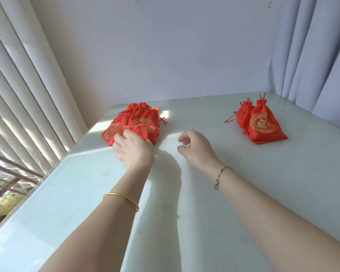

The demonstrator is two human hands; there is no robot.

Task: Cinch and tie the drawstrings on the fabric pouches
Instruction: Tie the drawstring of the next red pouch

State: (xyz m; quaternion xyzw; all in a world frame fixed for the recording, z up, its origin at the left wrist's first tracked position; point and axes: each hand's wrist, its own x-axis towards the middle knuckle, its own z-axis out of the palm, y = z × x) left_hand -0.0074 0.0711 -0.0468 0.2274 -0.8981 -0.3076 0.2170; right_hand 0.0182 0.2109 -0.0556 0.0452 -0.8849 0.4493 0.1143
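Head view: two pouches (263, 122) at far right are seen tied; the left heap (139, 116) is judged unfinished, one pouch (140, 131) gripped by the left hand (133, 152); the right hand (195, 149) is loosely curled, empty.

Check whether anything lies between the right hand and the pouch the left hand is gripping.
Nothing visible does. Only bare table separates the right hand, empty with loosely curled fingers, from the pouch the left hand grips at the near edge of the left pile.
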